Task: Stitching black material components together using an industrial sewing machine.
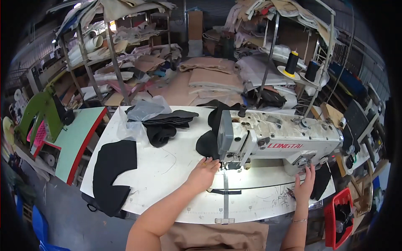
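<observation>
While resting left hand [204,175] against the lower edge of black cloth [207,144], lying on the table [155,180] at the sewing end of the white machine [276,138], apparently lining up for stitching; laying left fingers low and close together, hiding any pinch, so cannot tell whether gripping. Holding right hand [305,184] wide, with fingers spread just beside the dial [302,162], gripping nothing visible. Probably calling next for easing cloth squarely beneath the sewing end, with left fingertips clear. Counting one white machine, one green machine [49,111], two spools [292,63], one strap [235,192] lying in front, one curved cut piece [109,171] at table's left, one bag [148,108] by a dark pile [173,119], one red basket [328,221]; finding layers too merged for counting
</observation>
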